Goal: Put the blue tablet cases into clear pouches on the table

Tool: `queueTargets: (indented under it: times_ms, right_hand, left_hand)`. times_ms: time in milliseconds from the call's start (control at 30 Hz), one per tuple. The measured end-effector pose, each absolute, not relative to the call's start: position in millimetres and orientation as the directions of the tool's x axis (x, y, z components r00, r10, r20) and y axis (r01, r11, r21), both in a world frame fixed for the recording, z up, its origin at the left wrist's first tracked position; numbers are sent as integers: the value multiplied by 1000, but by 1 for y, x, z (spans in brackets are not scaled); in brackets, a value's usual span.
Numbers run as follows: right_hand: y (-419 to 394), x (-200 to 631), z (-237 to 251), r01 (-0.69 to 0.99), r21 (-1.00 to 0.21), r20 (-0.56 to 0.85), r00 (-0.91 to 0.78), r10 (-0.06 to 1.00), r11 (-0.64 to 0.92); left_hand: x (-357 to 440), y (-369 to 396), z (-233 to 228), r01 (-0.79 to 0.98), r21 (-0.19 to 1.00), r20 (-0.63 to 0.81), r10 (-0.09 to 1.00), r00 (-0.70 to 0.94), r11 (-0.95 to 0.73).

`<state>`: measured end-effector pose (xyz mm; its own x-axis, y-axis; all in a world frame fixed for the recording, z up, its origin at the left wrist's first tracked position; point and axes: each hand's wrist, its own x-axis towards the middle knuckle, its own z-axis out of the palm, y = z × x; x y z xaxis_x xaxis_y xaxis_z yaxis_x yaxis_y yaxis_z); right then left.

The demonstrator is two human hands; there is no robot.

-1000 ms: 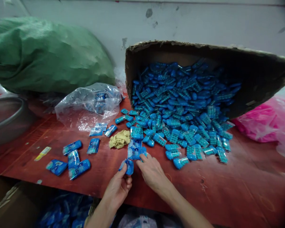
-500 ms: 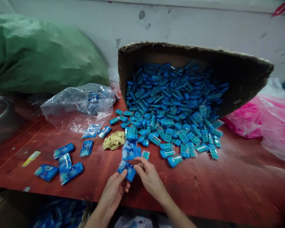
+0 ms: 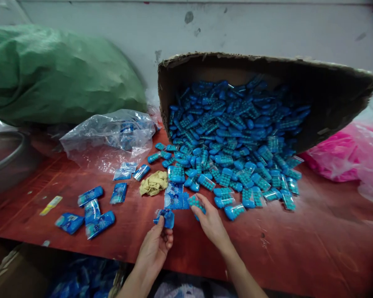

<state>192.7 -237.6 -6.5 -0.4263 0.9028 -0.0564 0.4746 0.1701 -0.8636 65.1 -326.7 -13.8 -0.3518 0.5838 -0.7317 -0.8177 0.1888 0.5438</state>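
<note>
My left hand (image 3: 155, 247) pinches a small blue packet (image 3: 165, 217) between thumb and fingers just above the red table (image 3: 298, 244). My right hand (image 3: 211, 221) reaches forward and closes its fingers on a teal-and-blue pill case (image 3: 195, 203) at the near edge of the pile. A flat stack of blue packets (image 3: 174, 198) lies just left of that case. A big heap of blue pill cases (image 3: 233, 136) spills out of a tipped cardboard box (image 3: 329, 99) onto the table.
Several filled blue packets (image 3: 91, 213) lie at the left. A yellow crumpled cloth (image 3: 153, 183), a clear plastic bag (image 3: 112, 138), a green sack (image 3: 56, 74), a metal basin (image 3: 6, 159) and pink bags (image 3: 345, 157) surround the work spot.
My right hand moved from the packet held by the left hand forward and right to a pill case at the pile's edge. The left hand kept its packet.
</note>
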Motion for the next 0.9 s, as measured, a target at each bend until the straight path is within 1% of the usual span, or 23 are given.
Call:
queueTargets:
  times_ms: [33, 67, 133, 333, 433, 500, 567, 667, 733, 900]
  right_hand:
    - [-241, 198, -3, 372, -919, -63, -462, 885, 129]
    - [-245, 201, 0, 297, -950, -68, -502, 862, 97]
    - [-255, 204, 7, 233, -970, -73, -560, 825, 73]
    - [-270, 199, 12, 245, -956, -10, -569, 822, 158]
    - [-268, 200, 10, 238, -957, -10, -599, 801, 166]
    - [-267, 202, 11, 228, -960, -17, -623, 782, 160]
    - [-265, 204, 12, 242, -959, -45, -641, 767, 146]
    - [-263, 206, 14, 327, -939, -135, -642, 755, 110]
    - [-262, 207, 14, 366, -925, -174, -642, 747, 98]
    - [-262, 207, 17, 385, -916, -177, -637, 750, 111]
  left_hand:
    - [65, -326, -14, -811, 555, -726, 584, -365, 183]
    - [66, -325, -15, -805, 566, -718, 586, -376, 178]
    - [69, -323, -15, -793, 585, -704, 594, -390, 173]
    - [74, -321, -10, -767, 622, -667, 621, -412, 159]
    - [72, -321, -9, -758, 633, -658, 625, -421, 156]
    - [70, -321, -8, -742, 651, -635, 649, -420, 157]
    - [68, -321, -7, -714, 684, -594, 684, -424, 151]
    - [64, -320, -6, -668, 733, -533, 720, -444, 130]
    - [62, -320, -6, -655, 745, -517, 730, -447, 126]
    - [59, -320, -7, -653, 749, -507, 731, -457, 112]
